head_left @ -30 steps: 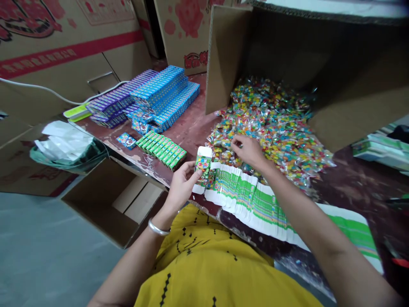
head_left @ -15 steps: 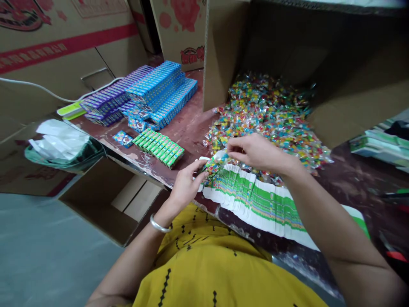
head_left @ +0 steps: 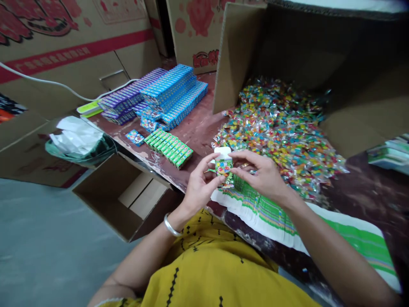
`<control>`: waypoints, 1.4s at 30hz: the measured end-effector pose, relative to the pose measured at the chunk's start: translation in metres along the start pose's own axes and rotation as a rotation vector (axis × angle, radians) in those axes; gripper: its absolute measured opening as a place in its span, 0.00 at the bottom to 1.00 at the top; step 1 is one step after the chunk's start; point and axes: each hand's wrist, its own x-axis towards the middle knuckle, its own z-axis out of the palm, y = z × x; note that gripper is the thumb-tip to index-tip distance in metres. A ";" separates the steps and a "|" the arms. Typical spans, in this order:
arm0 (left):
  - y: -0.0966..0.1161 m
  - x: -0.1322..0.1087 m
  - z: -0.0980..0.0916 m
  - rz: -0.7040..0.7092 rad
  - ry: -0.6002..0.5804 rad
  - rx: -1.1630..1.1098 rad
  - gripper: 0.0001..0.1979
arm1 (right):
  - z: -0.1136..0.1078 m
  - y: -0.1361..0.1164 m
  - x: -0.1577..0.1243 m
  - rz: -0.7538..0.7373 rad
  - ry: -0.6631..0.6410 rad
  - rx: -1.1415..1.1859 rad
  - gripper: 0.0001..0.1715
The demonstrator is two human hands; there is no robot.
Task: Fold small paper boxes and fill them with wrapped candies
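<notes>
Between my two hands is a small green candy box (head_left: 224, 168), upright, with its white top flap raised. My left hand (head_left: 200, 182) pinches its left side, thumb on the front. On the right side, my right hand (head_left: 260, 172) grips it with thumb and fingers. Below the hands runs a fanned row of flat green cartons (head_left: 271, 213) along the table's near edge. Behind them spreads a heap of small clear candy packets (head_left: 281, 132) in many colours. Left of my hands stands a row of filled green boxes (head_left: 169, 147).
Stacks of blue boxes (head_left: 174, 96) and purple boxes (head_left: 123, 100) stand at the back left of the table. A large carton (head_left: 225, 59) lies open behind the packets. Below the table's left edge are an open cardboard box (head_left: 105, 200) and a bag-lined bin (head_left: 79, 145).
My right hand has moved from holding a candy packet at the box's opening to gripping the box's side. The packet no longer shows, and the box is turned more upright.
</notes>
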 end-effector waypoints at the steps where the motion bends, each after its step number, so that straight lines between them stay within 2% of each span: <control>1: 0.000 0.000 0.001 -0.011 -0.016 0.009 0.28 | 0.005 0.002 -0.003 0.027 0.009 0.031 0.17; 5: 0.001 0.000 0.004 -0.056 -0.058 0.030 0.22 | 0.018 0.004 -0.007 0.069 0.074 0.098 0.06; 9: 0.003 0.001 0.006 -0.075 -0.061 -0.027 0.19 | 0.021 0.004 -0.005 0.075 0.116 0.196 0.07; 11: 0.002 0.001 0.007 -0.079 -0.042 -0.087 0.21 | 0.023 0.004 -0.004 0.104 0.157 0.262 0.09; 13: 0.002 0.000 0.008 -0.100 -0.012 -0.159 0.25 | 0.024 0.004 -0.002 0.139 0.193 0.315 0.14; 17: 0.000 -0.002 0.009 -0.100 0.033 -0.200 0.25 | 0.022 0.001 0.003 0.150 0.103 0.372 0.11; 22: -0.002 -0.006 0.005 -0.011 0.068 0.045 0.21 | 0.017 -0.003 0.010 0.259 0.033 0.375 0.15; 28: 0.002 -0.008 0.001 -0.014 -0.015 0.116 0.25 | 0.009 -0.002 0.017 0.318 -0.011 0.348 0.18; 31: 0.004 -0.006 0.001 -0.031 -0.042 0.128 0.26 | 0.010 0.000 0.016 0.285 0.021 0.277 0.17; 35: 0.001 -0.005 0.000 -0.054 -0.009 0.120 0.23 | 0.017 0.000 0.006 0.168 0.104 0.183 0.19; 37: -0.002 -0.003 -0.001 -0.051 0.011 0.075 0.21 | 0.018 -0.002 0.000 0.133 0.072 0.162 0.17; 39: -0.004 -0.001 -0.002 -0.040 0.033 0.002 0.21 | 0.017 -0.004 -0.004 0.099 -0.039 0.100 0.14; 42: -0.006 0.004 -0.005 -0.032 0.073 -0.106 0.23 | 0.015 -0.007 -0.007 -0.020 -0.204 -0.134 0.44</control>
